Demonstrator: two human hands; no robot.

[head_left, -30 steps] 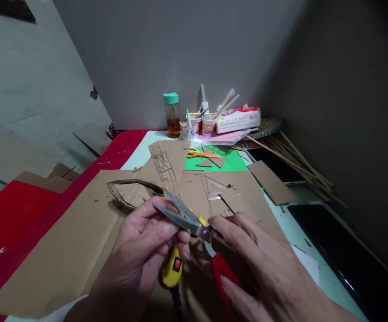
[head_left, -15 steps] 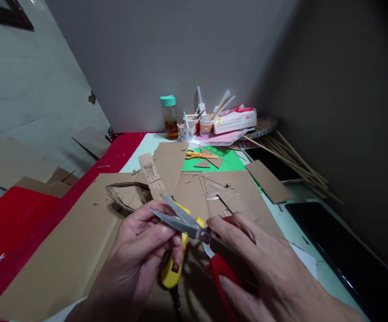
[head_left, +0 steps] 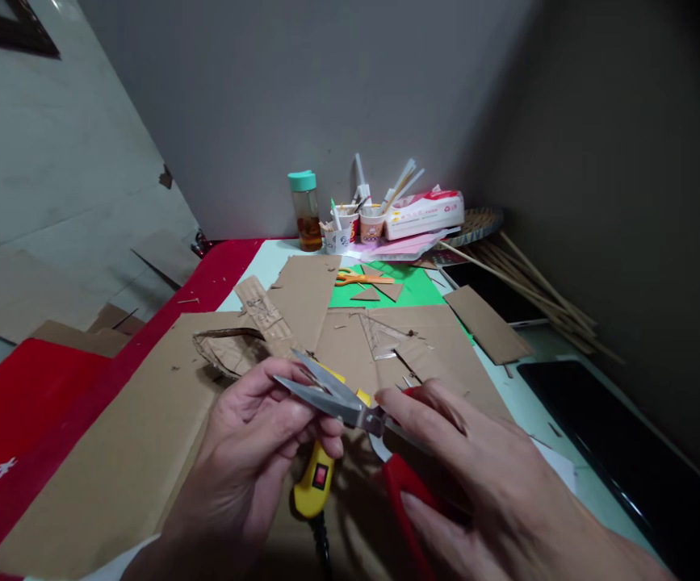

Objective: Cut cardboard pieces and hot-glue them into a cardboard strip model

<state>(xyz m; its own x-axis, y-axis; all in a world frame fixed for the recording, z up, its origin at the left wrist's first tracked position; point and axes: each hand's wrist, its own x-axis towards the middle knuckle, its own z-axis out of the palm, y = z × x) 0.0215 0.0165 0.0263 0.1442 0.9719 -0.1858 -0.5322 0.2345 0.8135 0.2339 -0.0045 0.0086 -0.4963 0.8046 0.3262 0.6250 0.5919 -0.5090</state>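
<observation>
My right hand (head_left: 467, 460) is wrapped around the red handles of a pair of scissors (head_left: 350, 409). Their metal blades are parted and point left, across the fingertips of my left hand (head_left: 258, 440). Those fingers are closed in a pinch on the near end of a narrow cardboard strip (head_left: 268, 316) with dark pen marks; the blades partly cover the grip. Beneath my hands lies a yellow corded tool (head_left: 313, 484) with a red switch, its front part hidden. Just beyond my left hand rests a curved cardboard shape (head_left: 228, 351) with a raised rim.
Large cardboard sheets (head_left: 119, 428) cover much of the table. Orange scissors (head_left: 365, 279) and cardboard triangles lie on a green sheet (head_left: 416, 286). A clear set square (head_left: 383, 339) is nearer. Behind stand a bottle (head_left: 307, 214) and cups (head_left: 372, 226); a black phone (head_left: 597, 452) and sticks (head_left: 543, 290) lie right.
The cardboard strip has turned, its far end swinging left. My left fingers have shifted slightly, uncovering more of the yellow tool's switch. The scissors remain parted at nearly the same spot.
</observation>
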